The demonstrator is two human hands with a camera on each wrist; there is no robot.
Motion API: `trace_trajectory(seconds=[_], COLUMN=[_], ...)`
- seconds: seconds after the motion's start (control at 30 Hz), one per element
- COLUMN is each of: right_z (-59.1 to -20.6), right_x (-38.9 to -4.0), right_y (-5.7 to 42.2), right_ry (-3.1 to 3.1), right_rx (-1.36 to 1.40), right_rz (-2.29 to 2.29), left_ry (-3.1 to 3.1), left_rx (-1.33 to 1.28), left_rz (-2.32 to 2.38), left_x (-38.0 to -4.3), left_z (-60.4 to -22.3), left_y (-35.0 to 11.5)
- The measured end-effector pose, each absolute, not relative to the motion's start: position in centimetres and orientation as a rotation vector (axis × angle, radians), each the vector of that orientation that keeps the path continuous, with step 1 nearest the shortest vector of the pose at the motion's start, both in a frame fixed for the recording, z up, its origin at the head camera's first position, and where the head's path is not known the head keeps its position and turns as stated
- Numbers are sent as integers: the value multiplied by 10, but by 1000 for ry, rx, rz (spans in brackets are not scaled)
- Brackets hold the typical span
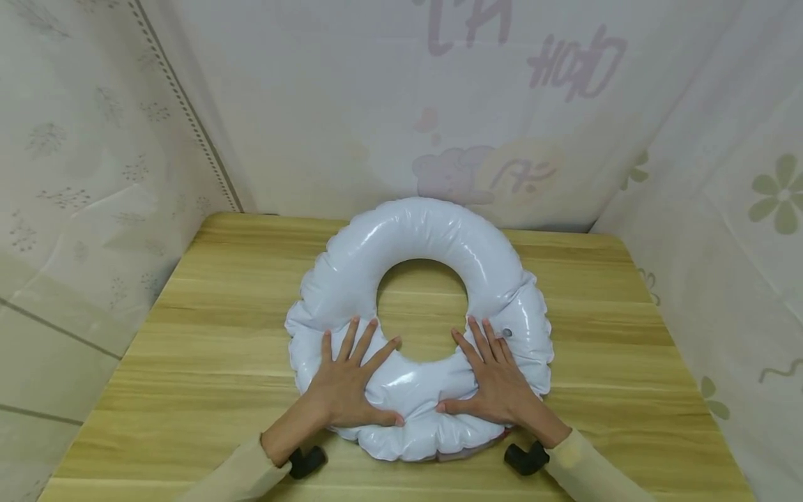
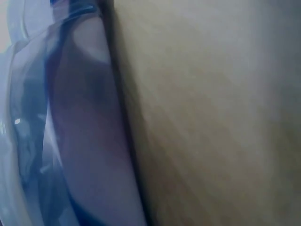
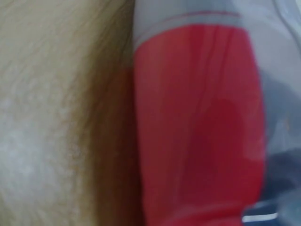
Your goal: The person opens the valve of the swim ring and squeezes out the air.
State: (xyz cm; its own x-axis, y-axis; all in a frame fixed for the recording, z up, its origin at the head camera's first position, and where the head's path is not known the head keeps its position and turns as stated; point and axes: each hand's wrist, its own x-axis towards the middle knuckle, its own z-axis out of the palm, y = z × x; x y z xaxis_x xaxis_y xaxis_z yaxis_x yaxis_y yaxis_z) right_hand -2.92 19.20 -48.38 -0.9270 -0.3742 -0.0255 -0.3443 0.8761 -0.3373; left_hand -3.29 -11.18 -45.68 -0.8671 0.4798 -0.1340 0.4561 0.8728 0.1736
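A white inflatable swim ring (image 1: 420,226) lies flat on the wooden table, puffed up at the back and wrinkled along its front and sides. My left hand (image 1: 348,387) presses on its front left part with fingers spread. On the front right part rests my right hand (image 1: 498,387), also spread, its fingertips close to a small clear valve (image 1: 507,333). Both thumbs point inward across the front of the ring. Close up, the right wrist view shows a red patch (image 3: 202,122) on the ring's underside, and the left wrist view a purplish printed side (image 2: 94,122).
The wood-grain table (image 1: 226,335) reaches to a pale printed cloth (image 1: 326,111) hanging behind it. Patterned cloths also hang at the left (image 1: 81,174) and right (image 1: 746,230). Black wrist cameras (image 1: 307,462) sit under both wrists.
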Motion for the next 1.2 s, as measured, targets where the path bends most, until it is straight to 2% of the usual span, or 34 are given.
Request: trace_trajectory(seconds=[0.6, 1.2], right_z=[-483, -484], right_x=[-29, -29], right_y=[190, 190], right_ry=[2971, 2972], right_rx=[-570, -554], right_rz=[-482, -471], left_ry=[2861, 2883], left_rx=[701, 685], left_rz=[153, 306], left_x=[-34, -34], left_z=[-457, -463], left_y=[-110, -112])
